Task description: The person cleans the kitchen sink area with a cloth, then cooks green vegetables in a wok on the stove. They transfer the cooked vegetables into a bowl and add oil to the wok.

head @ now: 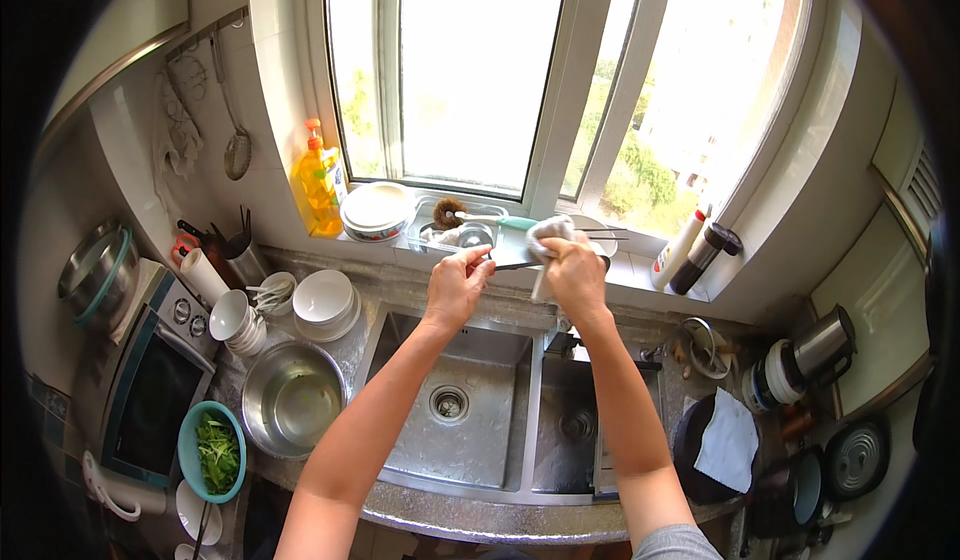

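Note:
My left hand (459,282) is raised over the back of the sink, thumb and fingers pinching the end of a thin dark strip-like object (517,264). What this object is cannot be told from here. In my right hand (576,278) is a crumpled grey cloth (551,236), which covers part of the strip. One end of the cloth hangs below the fingers. Beneath both arms lies a stainless steel double sink (480,425), with a drain strainer (449,404) in the larger bowl.
Behind my hands, the windowsill bears a plastic tray (420,243), a brush (480,218), stacked bowls (377,211) and a detergent bottle (321,181). Left stand a steel basin (294,400), a blue-green colander of greens (241,451) and white bowls (324,295). A cloth-topped pan (694,447) is right.

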Motion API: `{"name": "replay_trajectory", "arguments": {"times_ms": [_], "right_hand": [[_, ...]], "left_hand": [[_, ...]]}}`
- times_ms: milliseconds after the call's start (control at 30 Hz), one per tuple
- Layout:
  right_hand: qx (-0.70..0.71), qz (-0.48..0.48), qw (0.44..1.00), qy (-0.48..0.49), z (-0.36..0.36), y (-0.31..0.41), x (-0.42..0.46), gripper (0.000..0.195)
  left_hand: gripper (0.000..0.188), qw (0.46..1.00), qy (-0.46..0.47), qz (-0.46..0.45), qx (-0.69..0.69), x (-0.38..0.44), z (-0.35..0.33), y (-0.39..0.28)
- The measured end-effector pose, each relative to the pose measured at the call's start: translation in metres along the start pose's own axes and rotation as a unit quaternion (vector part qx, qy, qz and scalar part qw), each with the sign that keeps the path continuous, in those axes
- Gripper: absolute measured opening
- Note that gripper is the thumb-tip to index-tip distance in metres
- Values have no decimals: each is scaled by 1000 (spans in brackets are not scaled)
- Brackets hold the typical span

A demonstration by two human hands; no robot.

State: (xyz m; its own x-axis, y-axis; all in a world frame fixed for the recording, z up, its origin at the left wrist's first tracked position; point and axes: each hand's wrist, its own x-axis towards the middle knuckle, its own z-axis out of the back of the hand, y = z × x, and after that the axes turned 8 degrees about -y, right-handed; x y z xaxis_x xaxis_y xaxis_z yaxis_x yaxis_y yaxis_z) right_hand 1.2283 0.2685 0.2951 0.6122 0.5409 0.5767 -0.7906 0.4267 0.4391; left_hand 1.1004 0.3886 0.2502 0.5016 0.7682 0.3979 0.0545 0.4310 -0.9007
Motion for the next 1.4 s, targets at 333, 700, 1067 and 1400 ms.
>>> {"name": "replay_trajectory", "arguments": {"times_ms": [333, 700, 1067, 1400], "right_hand": [[52, 114, 992, -6, -11, 46, -23, 32], [31, -258, 963, -66, -4, -112, 25, 29], [66, 115, 991, 29, -7, 29, -12, 30], [-24, 38, 999, -26, 4, -11, -6, 27]], "left_hand": [[15, 997, 20, -9, -72, 6, 6, 14], [32, 1000, 3, -14, 20, 3, 1, 1], [29, 998, -7, -31, -51, 4, 2, 27], [27, 998, -32, -40, -27, -1, -2, 18]]}}
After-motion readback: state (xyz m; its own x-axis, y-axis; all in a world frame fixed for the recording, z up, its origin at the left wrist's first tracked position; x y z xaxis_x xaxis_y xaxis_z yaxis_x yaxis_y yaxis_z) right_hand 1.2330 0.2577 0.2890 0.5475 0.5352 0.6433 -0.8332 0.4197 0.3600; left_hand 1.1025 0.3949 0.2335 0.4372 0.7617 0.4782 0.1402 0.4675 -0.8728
